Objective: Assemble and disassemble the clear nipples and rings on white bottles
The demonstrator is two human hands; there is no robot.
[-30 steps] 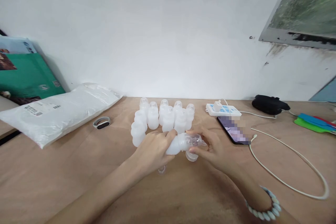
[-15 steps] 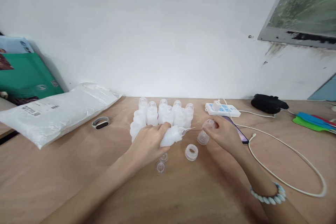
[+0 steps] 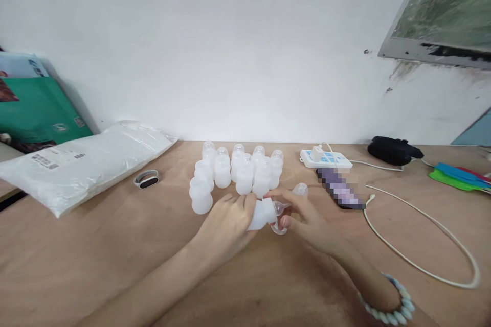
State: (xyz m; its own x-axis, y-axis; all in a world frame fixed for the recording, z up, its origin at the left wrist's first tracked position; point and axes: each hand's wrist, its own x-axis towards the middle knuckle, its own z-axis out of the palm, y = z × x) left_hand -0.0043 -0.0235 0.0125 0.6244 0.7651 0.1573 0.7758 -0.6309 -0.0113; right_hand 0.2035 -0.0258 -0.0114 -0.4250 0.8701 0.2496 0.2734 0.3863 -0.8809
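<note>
My left hand [image 3: 227, 225] is wrapped round a small white squeeze bottle [image 3: 262, 214] held on its side just above the wooden table [image 3: 95, 245]. My right hand [image 3: 307, 219] pinches the clear pointed nozzle [image 3: 280, 209] at the bottle's mouth. A white ring cap [image 3: 279, 229] lies under my right fingers, partly hidden. A clear dome cap [image 3: 300, 190] lies on the table just behind my right hand. Several capped white bottles [image 3: 238, 173] stand in a cluster behind both hands.
A white plastic bag [image 3: 84, 163] and a wristband [image 3: 147, 179] lie at left. A power strip [image 3: 326, 159], a phone [image 3: 340, 190], a white cable [image 3: 422, 245] and a black object [image 3: 394, 150] are at right, with coloured sheets [image 3: 460, 176] at far right.
My right hand put the clear dome cap down and came back to the bottle, now pinching its nozzle. My left hand with the bottle shifted slightly toward me.
</note>
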